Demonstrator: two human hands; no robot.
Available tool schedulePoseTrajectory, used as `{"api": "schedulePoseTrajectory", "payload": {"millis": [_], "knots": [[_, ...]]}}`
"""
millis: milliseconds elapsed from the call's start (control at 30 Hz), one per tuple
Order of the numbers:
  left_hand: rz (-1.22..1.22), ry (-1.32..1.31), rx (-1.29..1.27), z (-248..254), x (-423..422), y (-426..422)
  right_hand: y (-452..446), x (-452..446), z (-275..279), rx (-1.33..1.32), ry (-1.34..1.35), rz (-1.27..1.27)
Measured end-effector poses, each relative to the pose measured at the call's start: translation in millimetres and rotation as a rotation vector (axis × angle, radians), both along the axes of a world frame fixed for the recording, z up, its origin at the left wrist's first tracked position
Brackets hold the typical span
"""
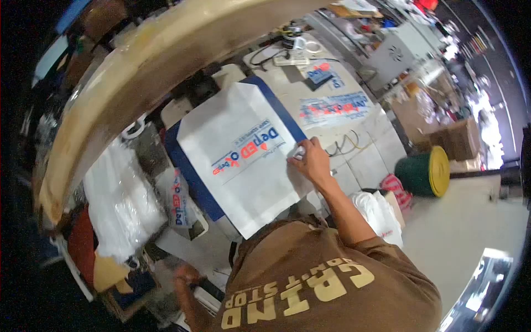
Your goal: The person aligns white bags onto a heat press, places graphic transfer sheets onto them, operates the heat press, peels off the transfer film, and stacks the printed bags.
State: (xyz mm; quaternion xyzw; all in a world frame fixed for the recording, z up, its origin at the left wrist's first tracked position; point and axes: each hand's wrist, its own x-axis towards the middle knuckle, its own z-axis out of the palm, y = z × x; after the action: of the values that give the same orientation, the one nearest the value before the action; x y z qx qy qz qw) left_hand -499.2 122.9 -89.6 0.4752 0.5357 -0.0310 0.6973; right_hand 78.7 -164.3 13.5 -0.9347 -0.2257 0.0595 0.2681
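Note:
A white bag [210,138] printed with blue and red letters lies flat on a dark blue board [202,191], tilted in view. At the bag's right edge is my right hand [312,160], thumb and fingers closed on a small crumpled part of the white material. My left hand [188,274] is low on the left, away from the bag, beside a black bar-like object [211,289]. Its fingers are blurred, and whether they hold anything is unclear. Part of the bag's lower edge is near my brown shirt [332,276].
A large curved beige frame [166,47] crosses the upper left. Plastic-wrapped white material [124,193] lies at left. Printed pieces [334,109] and cables are on the pale table [381,138]. At right stand a green bin with a yellow lid [438,171] and a white sack [373,213].

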Motion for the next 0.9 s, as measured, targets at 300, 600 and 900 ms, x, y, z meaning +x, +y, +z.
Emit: {"api": "schedulePoseTrajectory", "payload": {"millis": [300, 600, 900], "knots": [[0.022, -0.323, -0.37, -11, 66, -92, 5, -23, -26, 0.119, 0.241, -0.119], [-0.467, -0.41, -0.531, 19, 198, -103, -50, -71, -20, 0.571, 0.283, -0.064], [-0.775, -0.407, -0.49, 26, 403, -313, -337, -185, -58, 0.982, 0.224, -0.762]]}}
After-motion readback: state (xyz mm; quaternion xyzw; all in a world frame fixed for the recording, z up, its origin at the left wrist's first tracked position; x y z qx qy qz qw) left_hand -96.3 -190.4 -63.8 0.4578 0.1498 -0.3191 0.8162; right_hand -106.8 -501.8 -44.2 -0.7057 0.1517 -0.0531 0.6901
